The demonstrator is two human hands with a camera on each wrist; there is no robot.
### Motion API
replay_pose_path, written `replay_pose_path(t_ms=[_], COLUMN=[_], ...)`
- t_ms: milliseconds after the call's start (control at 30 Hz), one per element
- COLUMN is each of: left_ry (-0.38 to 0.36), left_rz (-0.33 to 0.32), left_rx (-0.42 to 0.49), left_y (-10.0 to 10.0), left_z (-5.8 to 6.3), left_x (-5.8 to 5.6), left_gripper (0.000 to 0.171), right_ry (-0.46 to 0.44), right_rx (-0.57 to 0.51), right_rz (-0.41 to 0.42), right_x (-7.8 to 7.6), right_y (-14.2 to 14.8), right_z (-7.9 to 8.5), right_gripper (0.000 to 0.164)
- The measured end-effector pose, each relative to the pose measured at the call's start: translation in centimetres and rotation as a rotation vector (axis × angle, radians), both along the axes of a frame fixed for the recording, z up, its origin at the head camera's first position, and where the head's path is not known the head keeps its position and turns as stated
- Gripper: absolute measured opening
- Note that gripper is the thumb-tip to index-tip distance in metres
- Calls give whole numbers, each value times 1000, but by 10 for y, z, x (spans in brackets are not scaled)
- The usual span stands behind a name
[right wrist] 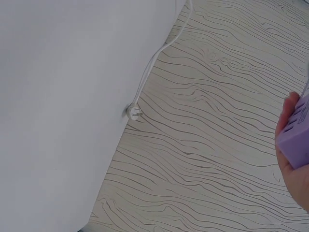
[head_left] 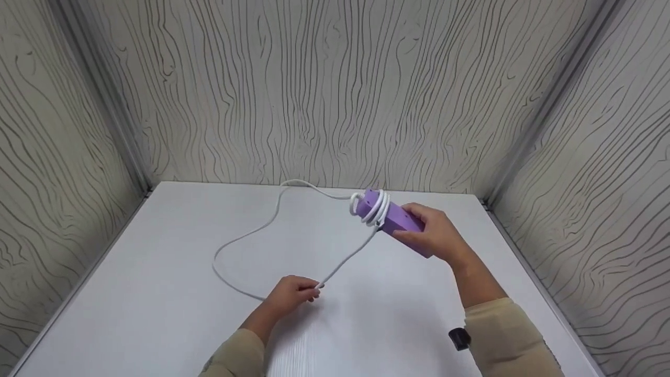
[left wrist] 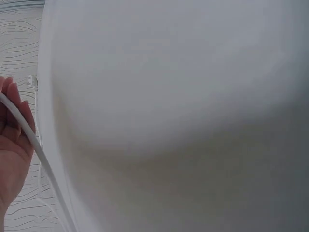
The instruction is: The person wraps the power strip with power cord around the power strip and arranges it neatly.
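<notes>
My right hand (head_left: 432, 230) grips a purple power strip (head_left: 400, 220) by its near end, holding it tilted above the table. White cord (head_left: 376, 213) is wound several times around the strip's far end. From those turns the cord runs down to my left hand (head_left: 290, 296), which pinches it between thumb and fingers. In the left wrist view the cord (left wrist: 41, 154) crosses the palm. Beyond the left hand, the loose cord (head_left: 230, 243) makes a wide loop toward the back. A white plug (right wrist: 133, 112) lies near the table edge in the right wrist view; in the head view I cannot make it out.
A white table (head_left: 172, 220) lies beneath both hands. Wood-grain patterned panels (head_left: 314, 104) stand at its back and sides, with grey metal posts (head_left: 99, 94) in the corners. A small black object (head_left: 460, 339) sits by the right sleeve.
</notes>
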State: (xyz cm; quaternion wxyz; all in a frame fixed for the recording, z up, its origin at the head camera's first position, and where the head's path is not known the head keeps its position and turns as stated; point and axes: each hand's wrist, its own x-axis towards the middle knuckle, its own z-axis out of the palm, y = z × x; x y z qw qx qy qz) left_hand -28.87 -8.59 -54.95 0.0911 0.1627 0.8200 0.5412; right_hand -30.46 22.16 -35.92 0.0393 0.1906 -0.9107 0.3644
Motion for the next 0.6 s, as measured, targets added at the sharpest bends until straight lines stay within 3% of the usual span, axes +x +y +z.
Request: replay_pose_path(t_ms=[133, 333, 600], left_ry=[-13, -36, -26], left_rz=[17, 86, 192], left_rx=[9, -18, -43], left_y=[-2, -4, -3], left_z=[0, 5, 15], left_x=[-4, -11, -19], left_gripper=[23, 21, 16], right_ry=[24, -35, -96], right_rx=[-26, -12, 25], right_rz=[164, 371, 560], right_x=[2, 6, 15], right_y=[-2, -6, -21], right_z=[0, 0, 1], right_gripper=[48, 46, 43])
